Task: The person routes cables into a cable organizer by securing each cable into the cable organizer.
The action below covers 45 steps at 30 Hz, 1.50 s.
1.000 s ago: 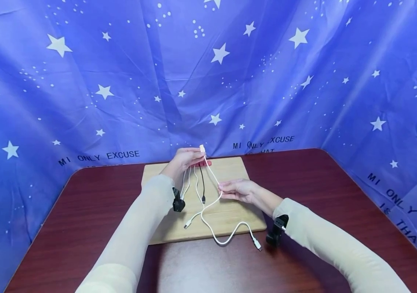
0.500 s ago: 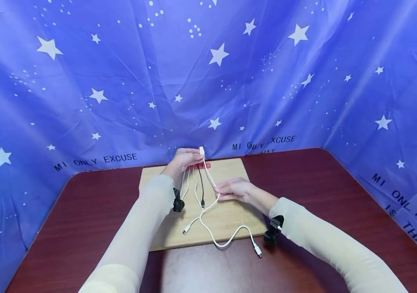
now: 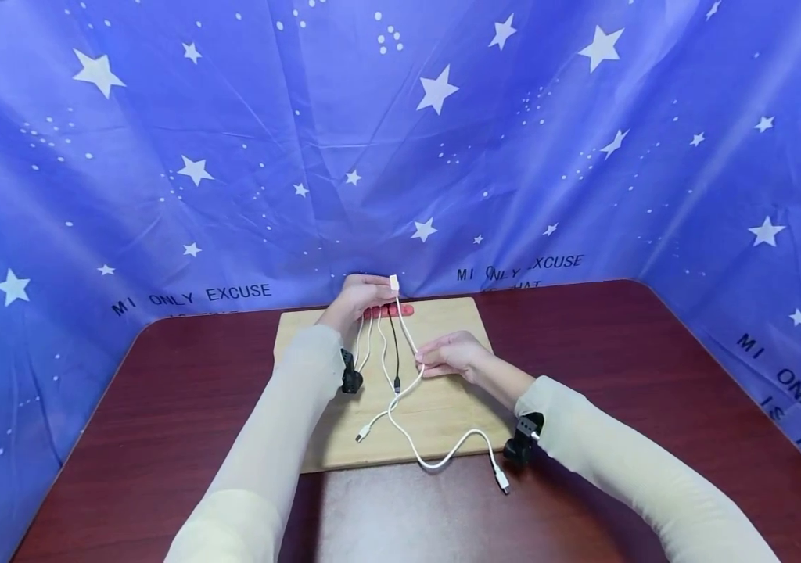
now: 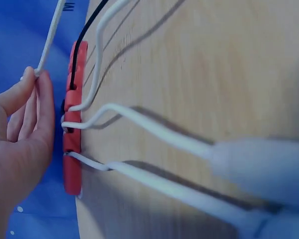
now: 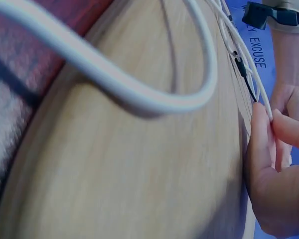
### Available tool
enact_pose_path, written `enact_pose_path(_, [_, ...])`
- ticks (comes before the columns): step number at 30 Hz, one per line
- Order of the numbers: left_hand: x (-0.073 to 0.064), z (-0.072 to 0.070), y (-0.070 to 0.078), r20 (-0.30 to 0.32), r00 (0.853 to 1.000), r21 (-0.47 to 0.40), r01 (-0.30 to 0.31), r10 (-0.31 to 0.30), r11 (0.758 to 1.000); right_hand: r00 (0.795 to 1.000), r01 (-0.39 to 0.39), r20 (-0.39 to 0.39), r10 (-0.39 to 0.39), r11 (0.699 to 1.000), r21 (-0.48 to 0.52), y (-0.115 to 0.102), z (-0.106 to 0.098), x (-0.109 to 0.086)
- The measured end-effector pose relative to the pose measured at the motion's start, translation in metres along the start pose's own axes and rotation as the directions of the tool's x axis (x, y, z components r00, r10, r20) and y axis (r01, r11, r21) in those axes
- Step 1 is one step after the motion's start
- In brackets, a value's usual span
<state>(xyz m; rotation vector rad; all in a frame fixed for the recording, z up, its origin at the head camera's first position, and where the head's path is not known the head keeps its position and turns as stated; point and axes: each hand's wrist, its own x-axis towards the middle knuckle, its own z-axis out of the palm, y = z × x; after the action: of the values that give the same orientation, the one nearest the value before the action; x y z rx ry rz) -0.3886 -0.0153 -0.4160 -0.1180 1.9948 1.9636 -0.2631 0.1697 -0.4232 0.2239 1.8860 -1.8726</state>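
Observation:
A white USB cable [image 3: 407, 327] is raised above the far part of a wooden board [image 3: 453, 414]. My left hand [image 3: 364, 295] pinches it just below its white plug [image 3: 394, 285], beyond the board's back edge. Lower down, my right hand [image 3: 453, 353] pinches the same cable between thumb and fingers. Near my left hand, a red cable holder [image 4: 72, 174] runs along the board's back edge. Other white cables [image 4: 154, 128] and a thin black cable [image 4: 80, 37] sit in its slots. In the right wrist view, my right hand's thumb and index finger meet on the white cable.
Loose cable ends lie towards the front of the board: a white connector [image 3: 363, 433], a black connector [image 3: 396, 385], and another white connector [image 3: 502, 478] hanging past the front edge. A dark red table [image 3: 203, 391] carries the board. Behind stands a blue star-printed curtain [image 3: 344, 102].
The head view shifts slightly. Both hands keep their pinch on the white cable and hardly move.

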Motion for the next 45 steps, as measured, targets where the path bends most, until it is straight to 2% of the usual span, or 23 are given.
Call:
enact_pose_path(3, [0.003, -0.002, -0.003, -0.009, 1.000, 0.086, -0.017, 0.018, 0.996, 1.000, 0.016, -0.015, -0.017, 0.999, -0.029, 0.002, 0.001, 0.000])
enact_pose_path(10, [0.006, -0.001, -0.007, -0.009, 0.996, 0.191, -0.086, 0.089, 0.978, 0.998, 0.029, -0.061, -0.035, 0.994, -0.105, 0.002, 0.006, 0.001])
enact_pose_path(13, [0.006, 0.000, -0.007, -0.032, 0.992, 0.264, -0.111, 0.123, 0.958, 0.997, 0.031, -0.070, -0.042, 0.988, -0.155, 0.000, 0.007, 0.001])
enact_pose_path(16, [0.004, 0.001, -0.006, -0.050, 0.987, 0.352, -0.123, 0.150, 0.928, 0.995, 0.018, -0.090, -0.036, 0.981, -0.195, -0.001, 0.009, 0.001])
enact_pose_path(21, [0.004, 0.002, -0.004, -0.057, 0.977, 0.481, -0.154, 0.206, 0.863, 0.995, 0.002, -0.099, -0.025, 0.974, -0.227, -0.003, 0.010, 0.002])
enact_pose_path(27, [0.004, 0.009, 0.001, -0.023, 0.955, 0.616, -0.220, 0.296, 0.757, 0.996, -0.005, -0.092, -0.018, 0.971, -0.241, -0.004, 0.009, 0.005])
enact_pose_path(30, [0.003, 0.011, 0.002, -0.008, 0.952, 0.643, -0.229, 0.306, 0.731, 0.996, -0.002, -0.085, -0.020, 0.968, -0.250, -0.004, 0.009, 0.006])
enact_pose_path(34, [0.003, 0.011, 0.004, -0.033, 0.953, 0.670, -0.202, 0.301, 0.715, 0.997, -0.008, -0.079, -0.013, 0.966, -0.257, -0.005, 0.010, 0.007])
enact_pose_path(41, [0.006, 0.016, 0.004, -0.057, 0.940, 0.740, -0.186, 0.336, 0.647, 0.998, -0.007, -0.068, -0.012, 0.960, -0.279, -0.009, 0.012, 0.011])
enact_pose_path(45, [0.006, 0.021, 0.005, -0.078, 0.932, 0.753, -0.178, 0.354, 0.634, 0.998, -0.009, -0.064, -0.011, 0.952, -0.307, -0.012, 0.013, 0.016])
